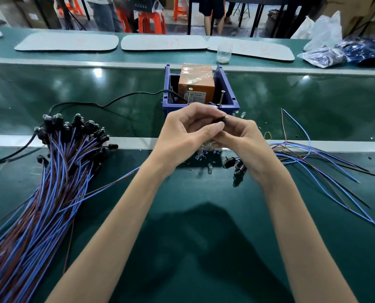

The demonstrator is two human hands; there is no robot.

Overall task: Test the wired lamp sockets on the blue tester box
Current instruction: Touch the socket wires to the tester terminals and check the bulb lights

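Head: hands (188,133) on socket (220,120) beside box (170,108) rim

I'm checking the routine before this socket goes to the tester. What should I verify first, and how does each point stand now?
1. Lamp socket gripped: ok, left hand and right hand both pinch it.
2. Bulb seated in it: cannot tell, the hands hide it.
3. Contact screws in the blue tester box upright and unobstructed: ok.
4. Black power cord reaches the box: ok.
5. Tester live: cannot tell.
6. Socket's wire ends free: cannot tell, hidden.
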